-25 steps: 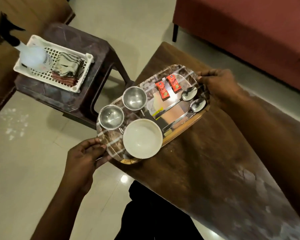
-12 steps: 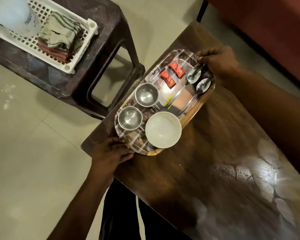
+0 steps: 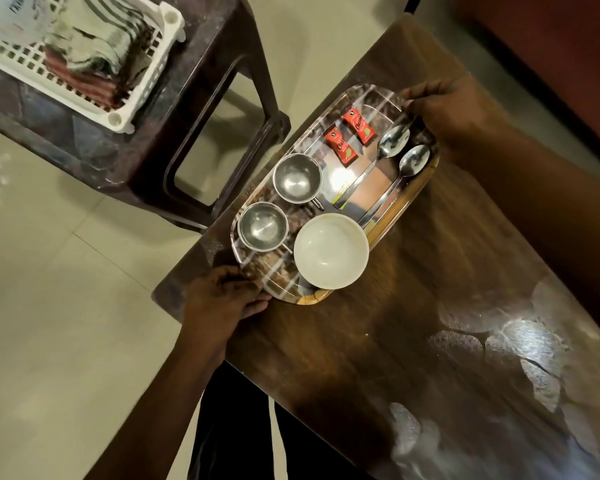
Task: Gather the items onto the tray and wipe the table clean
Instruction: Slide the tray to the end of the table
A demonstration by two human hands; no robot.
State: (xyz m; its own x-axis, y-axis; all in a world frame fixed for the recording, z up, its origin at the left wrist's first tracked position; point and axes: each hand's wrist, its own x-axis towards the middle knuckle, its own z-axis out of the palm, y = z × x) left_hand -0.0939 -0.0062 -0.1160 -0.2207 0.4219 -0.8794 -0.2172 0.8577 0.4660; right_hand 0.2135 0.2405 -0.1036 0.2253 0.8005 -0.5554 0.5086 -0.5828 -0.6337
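Note:
A shiny oval steel tray (image 3: 378, 98) lies at the near-left corner of the brown wooden table (image 3: 413, 341). On it stand a white bowl (image 3: 330, 251), two small steel cups (image 3: 297, 177) (image 3: 262, 226), two spoons (image 3: 392, 142) (image 3: 413, 161) and two red sachets (image 3: 340, 146) (image 3: 359, 125). My left hand (image 3: 222, 299) grips the tray's near end. My right hand (image 3: 444, 109) grips its far end.
A dark plastic stool (image 3: 194, 109) stands left of the table, carrying a white basket (image 3: 146, 88) with folded striped cloths (image 3: 94, 60). Pale wet smears (image 3: 520, 344) mark the table's right part. A reddish sofa (image 3: 551, 46) is at the upper right. Tiled floor lies to the left.
The tray, held at both ends, has come from overhanging the table's corner to lying over the table. The view has tilted down and the basket has slid toward the upper left.

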